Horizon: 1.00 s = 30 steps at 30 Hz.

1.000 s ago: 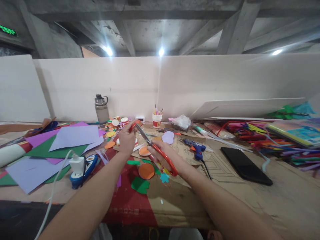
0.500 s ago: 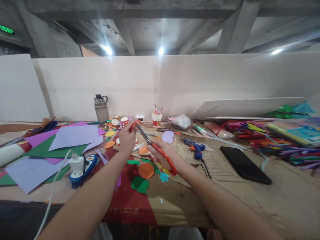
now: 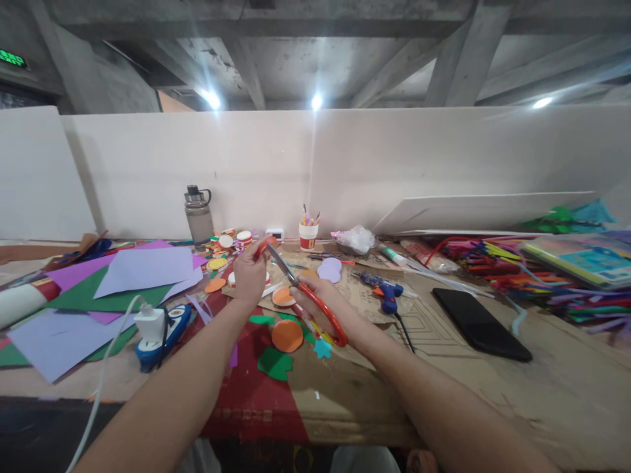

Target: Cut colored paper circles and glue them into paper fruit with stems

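Observation:
My right hand point(image 3: 318, 305) is closed round the red handle of a pair of scissors point(image 3: 323, 305), the blades pointing up and left. Pinched in the fingers of my left hand point(image 3: 250, 270) is a small red piece point(image 3: 265, 247), and the blade tips reach it. Whether the blades are cutting into it I cannot tell. Below the hands, an orange disc point(image 3: 287, 336), a green scrap point(image 3: 275, 363) and a blue star-like cutout point(image 3: 322, 348) lie on the cardboard. A white-rimmed orange disc point(image 3: 282, 297) sits between my wrists.
A blue glue gun point(image 3: 389, 295) and a black phone point(image 3: 480, 323) lie to the right, before a pile of coloured pipe cleaners point(image 3: 582, 302). At left are paper sheets point(image 3: 148, 272) and a power strip point(image 3: 165, 338). Behind stand a bottle point(image 3: 198, 217) and a paper cup point(image 3: 308, 236).
Both hands, the scissors and the red piece keep nearly the same pose. The whole view has shifted very slightly.

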Tool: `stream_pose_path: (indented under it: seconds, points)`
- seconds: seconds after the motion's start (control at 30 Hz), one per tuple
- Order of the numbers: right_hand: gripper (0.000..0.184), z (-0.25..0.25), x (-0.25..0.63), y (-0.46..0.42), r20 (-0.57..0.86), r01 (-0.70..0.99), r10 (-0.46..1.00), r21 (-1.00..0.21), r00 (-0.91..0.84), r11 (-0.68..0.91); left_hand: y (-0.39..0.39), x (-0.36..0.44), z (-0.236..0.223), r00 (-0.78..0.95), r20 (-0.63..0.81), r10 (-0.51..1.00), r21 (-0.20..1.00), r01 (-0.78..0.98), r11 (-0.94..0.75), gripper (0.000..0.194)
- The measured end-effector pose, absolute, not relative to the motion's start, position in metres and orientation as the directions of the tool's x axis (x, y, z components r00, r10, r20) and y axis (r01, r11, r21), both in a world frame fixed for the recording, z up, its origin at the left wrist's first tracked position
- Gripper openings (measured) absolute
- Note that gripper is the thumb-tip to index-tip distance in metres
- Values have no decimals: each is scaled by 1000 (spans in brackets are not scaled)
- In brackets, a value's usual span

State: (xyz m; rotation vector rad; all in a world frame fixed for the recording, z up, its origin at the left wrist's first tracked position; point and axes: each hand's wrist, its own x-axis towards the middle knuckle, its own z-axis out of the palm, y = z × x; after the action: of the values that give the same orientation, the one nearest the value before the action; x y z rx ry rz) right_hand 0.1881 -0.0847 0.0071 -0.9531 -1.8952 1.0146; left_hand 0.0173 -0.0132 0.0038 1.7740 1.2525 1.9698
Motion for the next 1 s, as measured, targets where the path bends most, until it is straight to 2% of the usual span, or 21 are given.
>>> stream_pose_path:
  seconds: [0.2,0.4,0.53,0.67,0.83,1.0]
  points:
    - [23,10,191,-84,168,288,873,-901,-458,325,-16,18,7,-269,694,668,715,361,-598,36]
    - [27,16,201,-83,229,294,836,-863,-499,412,-9,16,4,-305,526,794,847,104,-521,27]
    - [30,12,210,-71,321,473,869,-740,-377,478,-7,14,7,-288,403,869,901,-40,-432,29]
    - [32,9,218,-58,405,652,863,-572,-303,498,-12,15,13,-216,348,912,914,-140,-381,31]
    - [36,10,221,-56,455,687,811,-455,-366,566,-15,15,18,-167,321,932,910,-217,-353,32]
    - [39,5,222,-52,490,729,784,-363,-381,581,-11,10,16,-164,270,949,934,-193,-300,26]
